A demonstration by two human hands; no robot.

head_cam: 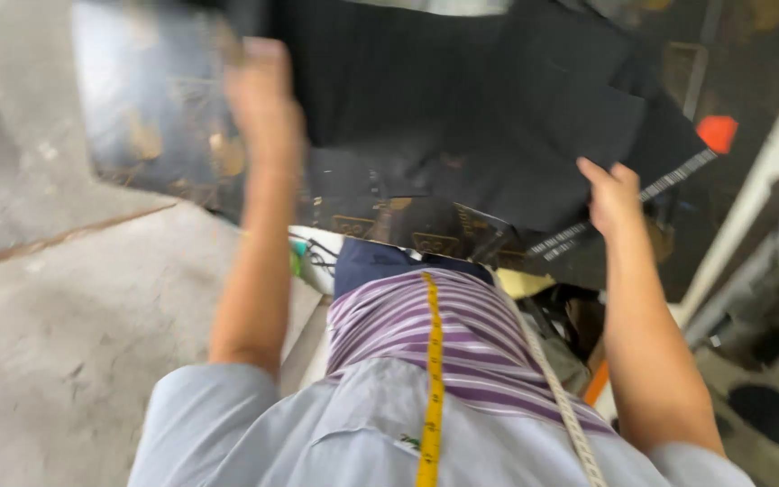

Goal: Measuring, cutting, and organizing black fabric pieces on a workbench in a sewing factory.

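Several pieces of black cloth (462,108) lie spread over a dark glossy table (151,99) in front of me. My left hand (263,90) reaches far out over the table's left part, next to the cloth's left edge; the view is blurred and I cannot tell its grip. My right hand (613,197) pinches the near right edge of the black cloth. A ruler (624,212) lies slanted under that hand. A yellow tape measure (432,379) hangs down my chest over a purple striped shirt.
Grey concrete floor (56,316) fills the left side. An orange object (719,133) sits at the table's right end. A white frame bar (759,198) runs diagonally at the right, with dark clutter below it.
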